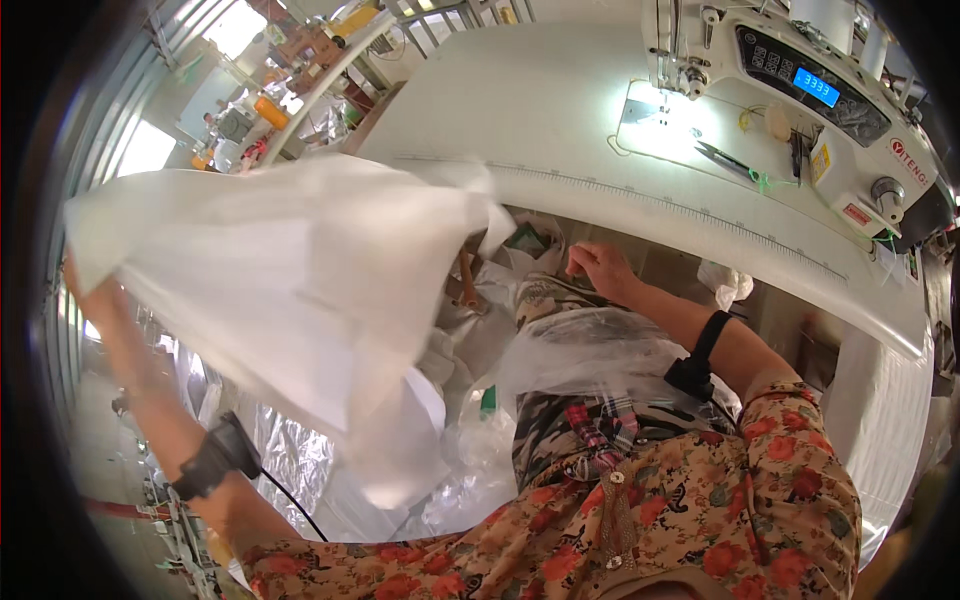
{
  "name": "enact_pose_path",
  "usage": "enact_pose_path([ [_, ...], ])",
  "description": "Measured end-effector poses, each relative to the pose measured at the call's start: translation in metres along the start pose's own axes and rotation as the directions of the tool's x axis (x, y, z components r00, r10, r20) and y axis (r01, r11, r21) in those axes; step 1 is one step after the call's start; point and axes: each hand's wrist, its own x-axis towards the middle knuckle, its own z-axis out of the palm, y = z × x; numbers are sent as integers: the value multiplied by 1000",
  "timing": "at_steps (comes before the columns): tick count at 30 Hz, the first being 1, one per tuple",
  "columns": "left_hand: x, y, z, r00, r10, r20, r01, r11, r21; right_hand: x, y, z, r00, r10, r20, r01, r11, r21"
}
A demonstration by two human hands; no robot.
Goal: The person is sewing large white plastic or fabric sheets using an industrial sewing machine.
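Note:
My left hand (88,290) is raised far out to the left and grips the corner of a large white cloth piece (290,280), which spreads blurred across the middle of the view. My right hand (600,268) reaches down in front of my lap, fingers bent, just below the front edge of the white sewing table (560,110). It rests near a clear plastic bag (590,345) lying over my lap; whether it pinches anything I cannot tell. Both wrists wear black bands.
A white sewing machine (800,70) with a lit blue display stands at the back right, its lamp shining on the needle plate. Scissors (730,160) lie on the table. More white cloth and plastic wrap (300,450) are piled below at left. A workshop lies beyond.

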Motion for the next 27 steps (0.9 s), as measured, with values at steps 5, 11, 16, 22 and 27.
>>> enact_pose_path([
  [5, 53, 51, 2, 998, -43, -39, 44, 999, 7, 1, -11, -2, 970, 227, -86, -242, 888, -391],
  [11, -17, 125, 77, 988, -100, 119, 86, 989, 121, -12, -148, 30, 878, -468, -99, 448, 876, -178],
  [16, -56, 167, 110, 977, -119, 178, 91, 984, 154, 16, -223, 20, 903, -379, -202, 426, 852, 305],
  [22, -73, 170, 104, 919, -312, 241, 237, 925, 296, 59, -243, -21, 846, -331, -418, 294, 944, -153],
  [27, -90, 141, 95, 920, -204, 333, 205, 978, 35, 62, -258, -32, 981, -161, -104, 96, 885, -456],
])
